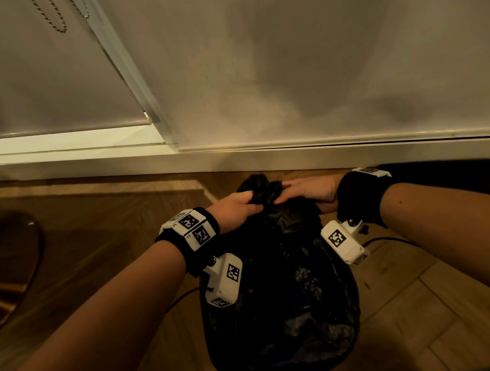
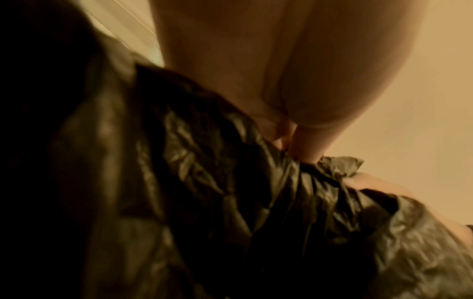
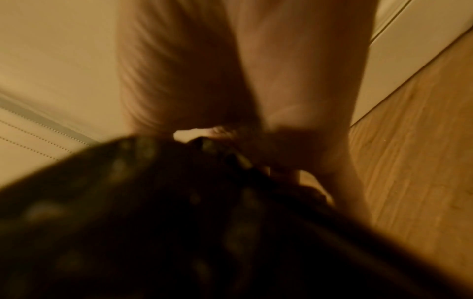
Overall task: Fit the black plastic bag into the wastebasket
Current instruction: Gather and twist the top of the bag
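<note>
A crumpled black plastic bag [image 1: 281, 295] lies bunched on the wooden floor between my forearms, near the wall. My left hand [image 1: 237, 208] grips its gathered top from the left. My right hand [image 1: 304, 193] pinches the same bunched top from the right. The left wrist view shows my left hand [image 2: 304, 149] with its thumb pressed into the bag's [image 2: 230, 192] folds. The right wrist view is blurred; my right hand [image 3: 268, 149] meets the dark bag [image 3: 179, 212] there. No wastebasket shows apart from the bag; I cannot tell whether one sits under it.
A white baseboard [image 1: 294, 153] and a pale wall run just beyond the bag. A roller blind [image 1: 48, 84] with a bead chain hangs at the left. A dark rounded object [image 1: 6, 268] sits on the floor at far left. A thin black cable [image 1: 392, 238] trails by my right wrist.
</note>
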Available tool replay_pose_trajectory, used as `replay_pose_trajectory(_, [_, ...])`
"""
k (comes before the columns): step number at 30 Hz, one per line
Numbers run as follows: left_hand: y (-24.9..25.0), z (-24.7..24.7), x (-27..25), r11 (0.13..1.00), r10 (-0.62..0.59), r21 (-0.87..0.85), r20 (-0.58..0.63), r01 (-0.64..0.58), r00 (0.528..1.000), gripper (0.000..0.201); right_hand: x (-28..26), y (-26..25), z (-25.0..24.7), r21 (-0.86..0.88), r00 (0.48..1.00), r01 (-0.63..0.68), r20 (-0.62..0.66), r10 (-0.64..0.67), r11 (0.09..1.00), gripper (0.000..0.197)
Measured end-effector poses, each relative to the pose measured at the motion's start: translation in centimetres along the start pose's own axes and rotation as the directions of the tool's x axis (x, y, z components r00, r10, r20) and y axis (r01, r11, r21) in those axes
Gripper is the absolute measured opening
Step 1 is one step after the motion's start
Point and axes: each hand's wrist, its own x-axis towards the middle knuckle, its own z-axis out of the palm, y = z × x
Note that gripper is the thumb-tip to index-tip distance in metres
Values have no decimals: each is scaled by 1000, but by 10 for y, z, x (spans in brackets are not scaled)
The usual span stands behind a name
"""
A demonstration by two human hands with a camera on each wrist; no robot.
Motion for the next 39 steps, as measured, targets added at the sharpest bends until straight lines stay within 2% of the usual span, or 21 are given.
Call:
replay_pose_trajectory(4, [-2,3,0,999,-12,-46,-72,9,997,27,0,-1,-4,-90,992,-111,-74,104,990,36])
replay_pose_trajectory(7, [-10,4,1,994,19,-100,-185,-38,982,48,3,1,-5,-115,978,-177,-132,161,977,51])
replay_pose_trajectory(9, [-9,3,-1,986,34,-156,-111,-51,993,54,7,3,-6,-106,971,-196,-157,178,975,58])
replay_pose_trajectory(10, [-7,3,-2,992,39,-116,-44,-44,998,50,9,3,-6,-116,971,-198,-162,178,973,59])
replay_pose_trajectory(11, [-5,3,-2,999,41,-5,-2,-41,999,41,11,4,-8,-131,968,-205,-174,181,970,59])
replay_pose_trajectory(13, [0,3,-4,976,30,217,-11,-27,999,32,13,4,-7,-235,965,-215,-200,169,948,54])
replay_pose_trajectory(15, [-2,4,-2,964,-7,266,-17,11,1000,35,12,2,-3,-451,971,-179,-222,84,875,39])
replay_pose_trajectory(17, [-5,5,-1,959,-16,283,-22,22,1000,37,5,-4,4,-599,965,-77,-245,-91,797,22])
replay_pose_trajectory(19, [-6,4,0,953,-19,303,-32,28,999,38,-10,-14,11,-617,960,48,-190,-207,786,34])
replay_pose_trajectory(21, [-7,2,-1,945,-20,325,-43,33,999,37,-26,-17,15,-624,979,103,-75,-191,774,50])
replay_pose_trajectory(22, [-8,1,-1,947,-14,321,-57,32,998,35,-34,-17,18,-677,986,113,-15,-167,727,57])
replay_pose_trajectory(24, [-11,-1,-2,970,6,243,-94,17,996,32,-40,-7,20,-790,985,134,37,-171,598,54])
replay_pose_trajectory(25, [-12,-2,-3,982,19,187,-99,0,995,33,-40,-2,21,-804,978,151,34,-208,575,46])
replay_pose_trajectory(28, [-17,-4,-8,996,32,81,0,-32,999,41,-33,8,17,-765,966,124,-52,-252,633,29])
replay_pose_trajectory(31, [-24,-8,-18,998,-37,53,159,29,987,60,-25,11,14,-729,982,7,-123,-142,685,27])
replay_pose_trajectory(33, [-28,-9,-22,998,-50,45,193,42,980,65,-26,5,19,-711,994,-48,-103,-37,701,39])
replay_pose_trajectory(37, [-26,-6,-28,988,-37,154,146,14,989,61,-22,-1,29,-760,998,-41,2,66,649,94])
replay_pose_trajectory(39, [-25,-2,-30,983,17,177,124,-39,992,56,-13,4,33,-746,988,-67,45,150,662,96])
